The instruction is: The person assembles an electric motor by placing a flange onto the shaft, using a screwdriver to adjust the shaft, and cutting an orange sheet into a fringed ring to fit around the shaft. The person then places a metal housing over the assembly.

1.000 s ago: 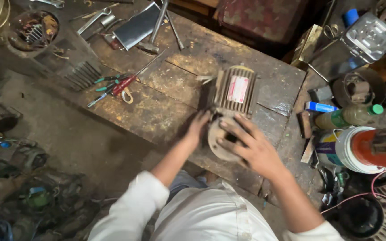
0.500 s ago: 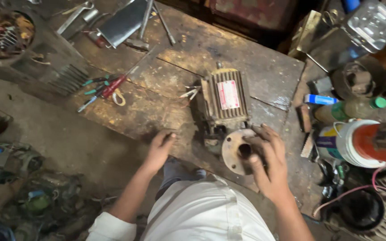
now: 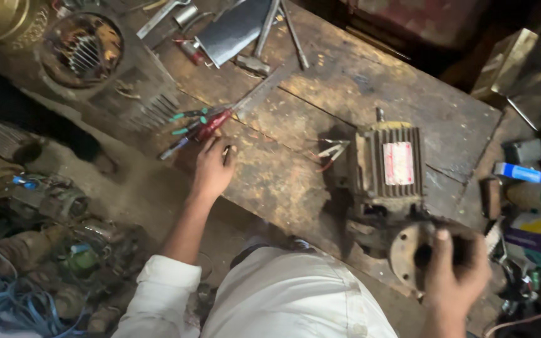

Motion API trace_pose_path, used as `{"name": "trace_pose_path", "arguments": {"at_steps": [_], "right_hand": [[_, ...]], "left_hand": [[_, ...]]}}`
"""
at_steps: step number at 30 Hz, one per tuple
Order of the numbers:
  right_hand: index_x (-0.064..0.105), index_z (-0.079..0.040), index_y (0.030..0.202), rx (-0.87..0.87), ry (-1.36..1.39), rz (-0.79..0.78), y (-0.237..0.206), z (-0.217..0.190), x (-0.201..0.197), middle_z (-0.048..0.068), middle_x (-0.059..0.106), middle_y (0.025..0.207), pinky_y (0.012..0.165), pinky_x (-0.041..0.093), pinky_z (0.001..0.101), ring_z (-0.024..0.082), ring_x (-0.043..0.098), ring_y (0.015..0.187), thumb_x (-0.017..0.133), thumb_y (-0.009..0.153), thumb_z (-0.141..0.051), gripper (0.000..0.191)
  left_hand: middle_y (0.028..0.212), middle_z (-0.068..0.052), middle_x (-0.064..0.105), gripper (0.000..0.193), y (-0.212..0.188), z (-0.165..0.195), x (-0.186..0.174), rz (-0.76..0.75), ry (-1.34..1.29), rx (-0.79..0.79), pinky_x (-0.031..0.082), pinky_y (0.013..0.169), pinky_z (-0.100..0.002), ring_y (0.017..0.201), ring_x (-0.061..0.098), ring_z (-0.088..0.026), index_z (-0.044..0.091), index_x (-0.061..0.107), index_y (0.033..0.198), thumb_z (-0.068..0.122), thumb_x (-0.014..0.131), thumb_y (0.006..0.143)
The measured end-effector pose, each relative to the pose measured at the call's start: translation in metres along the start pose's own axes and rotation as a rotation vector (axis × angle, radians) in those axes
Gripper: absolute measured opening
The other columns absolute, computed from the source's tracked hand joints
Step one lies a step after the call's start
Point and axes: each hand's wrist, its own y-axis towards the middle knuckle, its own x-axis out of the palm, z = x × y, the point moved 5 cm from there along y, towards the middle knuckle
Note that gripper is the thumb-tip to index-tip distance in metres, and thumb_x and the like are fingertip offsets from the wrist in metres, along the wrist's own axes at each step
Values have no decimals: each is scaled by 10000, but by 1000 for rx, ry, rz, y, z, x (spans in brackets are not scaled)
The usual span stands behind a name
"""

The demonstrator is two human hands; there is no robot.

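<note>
On the worn wooden workbench (image 3: pixel 320 94), which fills most of the view, a finned electric motor (image 3: pixel 388 166) lies near the right end, its pale label plate facing up and a few loose wire leads (image 3: pixel 332 152) sticking out of its left side. Just below the motor, at the bench's near edge, a round rusty end cover (image 3: pixel 408 253) with a dark centre hole rests close against the motor's lower end. The right hand (image 3: pixel 455 269) is clamped on this cover, thumb across its face beside the hole and fingers wrapped around the right rim. Well apart from it, the left hand (image 3: pixel 213 168) reaches out to the bench's left part, fingers loosely curled, their tips touching or just short of a bunch of screwdrivers (image 3: pixel 196 125) with red and green handles; whether it grips one cannot be told. Behind the screwdrivers a hammer (image 3: pixel 261 44) lies across a flat metal sheet (image 3: pixel 230 31). Far left stands an opened motor housing (image 3: pixel 86 47) showing copper windings. At the right edge, a small blue tube (image 3: pixel 519 173) lies among the clutter.
</note>
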Motion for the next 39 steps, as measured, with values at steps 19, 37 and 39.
{"name": "trace_pose_path", "arguments": {"at_steps": [19, 37, 39], "right_hand": [[617, 81, 1091, 75, 6, 69, -2, -6, -4, 171, 711, 1043, 868, 539, 224, 114, 677, 895, 627, 1122, 28, 62], [611, 0, 1065, 115, 104, 209, -21, 24, -13, 143, 709, 1031, 605, 457, 197, 61, 560, 674, 611, 1177, -88, 143], [614, -15, 1049, 145, 154, 223, -23, 30, -15, 109, 678, 950, 571, 437, 201, 59, 532, 632, 616, 1173, -106, 154]], "left_hand": [[1420, -208, 520, 412, 179, -81, 24, 104, 301, 53, 396, 1151, -518, 1362, 471, -415, 11, 603, 1342, 170, 694, 973], [1533, -202, 451, 876, 127, -79, 44, -139, 432, 66, 394, 1070, -500, 1326, 458, -366, 145, 458, 1556, 171, 734, 725], [1447, -160, 509, 756, 113, -77, 38, -193, 404, 63, 404, 1033, -519, 1288, 493, -357, 112, 492, 1514, 194, 728, 800]]}}
